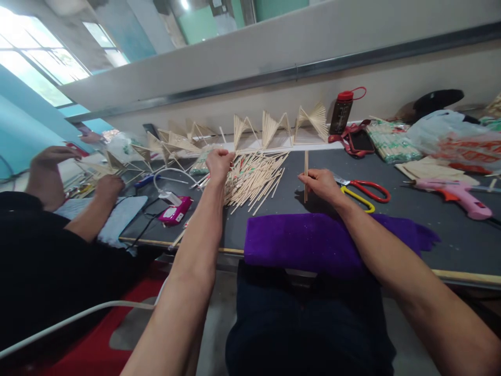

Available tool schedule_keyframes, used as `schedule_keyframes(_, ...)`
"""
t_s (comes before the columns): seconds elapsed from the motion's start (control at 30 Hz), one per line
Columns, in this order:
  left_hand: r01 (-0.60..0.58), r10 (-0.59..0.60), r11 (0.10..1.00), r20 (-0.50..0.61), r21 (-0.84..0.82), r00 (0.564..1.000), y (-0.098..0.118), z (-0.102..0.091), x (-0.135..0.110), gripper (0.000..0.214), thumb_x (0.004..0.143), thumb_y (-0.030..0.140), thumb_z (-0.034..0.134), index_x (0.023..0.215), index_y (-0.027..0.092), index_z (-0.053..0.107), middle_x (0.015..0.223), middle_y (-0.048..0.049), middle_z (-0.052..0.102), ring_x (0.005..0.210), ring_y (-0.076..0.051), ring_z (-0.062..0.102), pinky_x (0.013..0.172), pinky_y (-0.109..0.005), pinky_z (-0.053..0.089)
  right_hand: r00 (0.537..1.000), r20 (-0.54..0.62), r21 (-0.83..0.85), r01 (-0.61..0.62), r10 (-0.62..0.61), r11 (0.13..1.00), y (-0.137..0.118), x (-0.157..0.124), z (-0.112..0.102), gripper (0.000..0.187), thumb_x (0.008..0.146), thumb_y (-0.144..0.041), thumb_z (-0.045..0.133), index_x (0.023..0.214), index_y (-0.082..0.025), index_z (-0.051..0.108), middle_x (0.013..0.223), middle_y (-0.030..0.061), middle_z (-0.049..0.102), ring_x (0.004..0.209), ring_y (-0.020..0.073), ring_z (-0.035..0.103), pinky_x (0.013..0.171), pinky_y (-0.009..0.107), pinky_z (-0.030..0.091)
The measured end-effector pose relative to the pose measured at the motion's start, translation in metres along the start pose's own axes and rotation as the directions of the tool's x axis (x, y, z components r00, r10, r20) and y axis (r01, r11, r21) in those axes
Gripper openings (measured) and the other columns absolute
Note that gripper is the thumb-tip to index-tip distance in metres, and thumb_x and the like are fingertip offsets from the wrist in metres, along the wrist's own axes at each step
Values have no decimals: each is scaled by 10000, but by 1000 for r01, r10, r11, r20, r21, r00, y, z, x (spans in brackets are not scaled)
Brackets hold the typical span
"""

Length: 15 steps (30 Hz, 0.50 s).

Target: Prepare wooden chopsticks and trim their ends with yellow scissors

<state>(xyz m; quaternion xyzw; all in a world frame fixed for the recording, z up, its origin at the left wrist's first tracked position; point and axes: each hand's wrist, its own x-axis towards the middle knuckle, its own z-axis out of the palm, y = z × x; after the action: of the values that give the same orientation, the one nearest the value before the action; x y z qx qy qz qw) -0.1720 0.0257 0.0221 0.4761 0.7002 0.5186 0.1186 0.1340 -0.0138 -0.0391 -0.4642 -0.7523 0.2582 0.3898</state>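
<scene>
My right hand [323, 184] pinches a few thin wooden sticks [306, 172], held upright just above the dark tabletop. Over the left edge of a loose pile of wooden sticks [256, 180] is my left hand [219, 166], its fingers curled closed. What those fingers hold, if anything, is hidden. A folded purple cloth [289, 237] lies along the table's front edge, partly under my right forearm. Scissors with red and yellow handles [370, 192] rest beside my right wrist. Behind the pile stand twisted fan-shaped stick structures [276, 129].
To the right are a pink glue gun [456, 196], a phone [360, 141], bagged stick bundles [393, 140] and a plastic bag [442, 136]. A dark bottle [341, 115] stands by the wall. Left are a magenta power adapter [176, 210] with cables and a co-worker's hands [109, 187].
</scene>
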Motion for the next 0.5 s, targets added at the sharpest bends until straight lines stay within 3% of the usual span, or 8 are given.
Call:
schedule_keyframes(0.1, -78, 65, 969, -62, -235, 996, 7, -5, 0, 156, 687, 296, 587, 710, 149, 540, 559, 32, 526, 446, -70, 491, 404, -166, 363, 1000, 1, 11, 4, -4, 1000, 0, 0, 1, 340, 805, -411, 478, 620, -151, 598, 537, 6, 552, 547, 131, 502, 545, 252, 331)
schedule_keyframes(0.17, -67, 51, 930, -54, -362, 997, 15, -5, -7, 168, 707, 309, 587, 718, 151, 533, 597, 28, 553, 446, -54, 490, 394, -152, 363, 1000, -3, 15, 1, -1, 1000, 1, 0, 1, 346, 801, -412, 485, 599, -150, 585, 523, -1, 540, 525, 120, 486, 526, 245, 325)
schedule_keyframes(0.27, 38, 20, 867, 110, -497, 994, 31, 6, -31, 205, 712, 336, 612, 764, 144, 564, 632, 19, 591, 434, -34, 474, 375, -134, 341, 999, -23, 83, -34, 36, 996, 2, 1, -2, 343, 787, -421, 510, 592, -147, 577, 493, -13, 514, 477, 101, 460, 484, 229, 321)
schedule_keyframes(0.37, 173, 63, 835, 404, -522, 913, 45, 34, -70, 265, 668, 351, 673, 808, 132, 620, 668, -4, 629, 436, -30, 480, 371, -134, 326, 994, -22, 264, -98, 107, 959, 0, 2, -10, 306, 765, -429, 546, 674, -143, 605, 472, -28, 497, 428, 89, 446, 435, 214, 333)
schedule_keyframes(0.5, 206, 133, 872, 620, -444, 773, 51, 78, -120, 319, 670, 428, 677, 773, 126, 653, 713, -42, 654, 504, -59, 539, 430, -162, 391, 988, -5, 395, -138, 152, 908, -2, 3, -24, 285, 740, -416, 589, 695, -135, 605, 460, -30, 493, 401, 79, 442, 407, 203, 357)
